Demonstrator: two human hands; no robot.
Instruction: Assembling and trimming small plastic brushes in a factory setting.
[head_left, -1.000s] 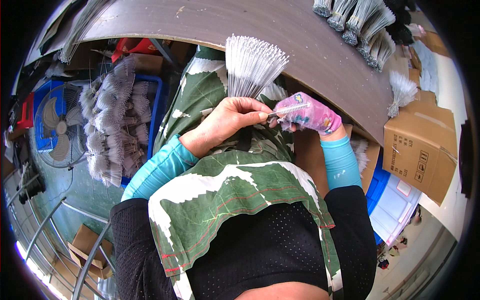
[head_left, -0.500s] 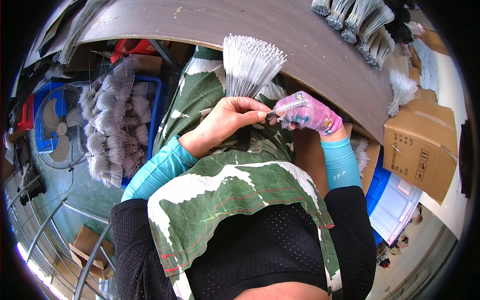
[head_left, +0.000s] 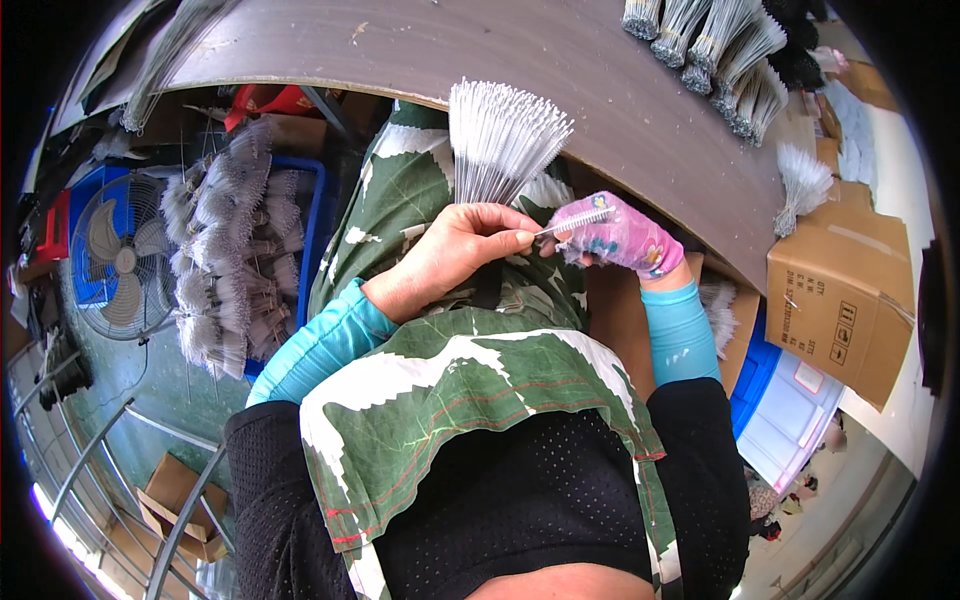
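A thin white-bristled wire brush (head_left: 583, 221) lies across the front of my gloved right hand (head_left: 630, 238). My left hand (head_left: 455, 245) pinches the brush's bare wire end between thumb and forefinger. The right fingers, in a pink patterned glove, are curled in close to the same wire; their grip is partly hidden. Just beyond my left hand, a fanned bundle of similar brushes (head_left: 508, 140) rests over my lap at the table edge, bristles pointing away. The lower ends of its stems disappear behind my left hand.
Wire brush bundles (head_left: 725, 50) lie on the brown table (head_left: 400, 45) at the far right. To the left stand a fan (head_left: 124, 258) and a blue crate (head_left: 312, 230) heaped with brushes. A cardboard box (head_left: 840, 300) and a white-lidded bin (head_left: 790, 410) are on the right.
Both hands and the brush stay almost in place, shifting slightly down in the picture along with the bundle. The pinch on the wire is unchanged.
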